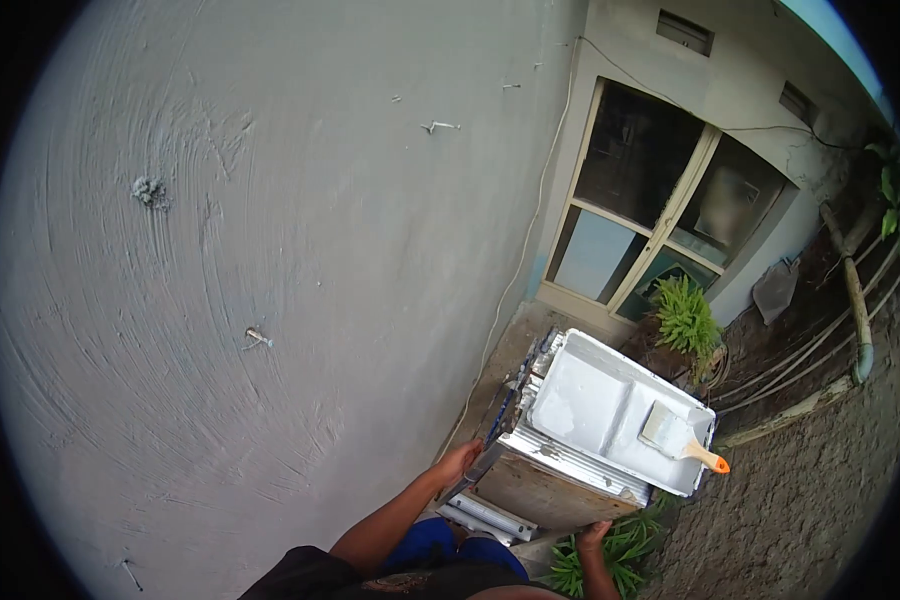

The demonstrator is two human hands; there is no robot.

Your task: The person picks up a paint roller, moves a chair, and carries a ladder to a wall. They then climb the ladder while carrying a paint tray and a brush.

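A white paint tray (582,392) rests on the ribbed metal top of a stepladder (545,490) in front of me. White paint coats the tray's inside. A wide paintbrush (675,436) with an orange-tipped wooden handle lies across the tray, its handle end sticking out past the rim. My left hand (457,465) is closed on the ladder's left side, beside the wall. On the opposite side, my right hand (595,537) grips the ladder's edge below the tray; its fingers are partly hidden. Neither hand touches the tray or brush.
A grey painted wall (370,250) with several protruding nails fills the left. A cord (530,240) runs down near its edge. Beyond the ladder stand a glazed door (660,200) and a green plant (685,315). Pipes (852,290) run along the rough ground at right.
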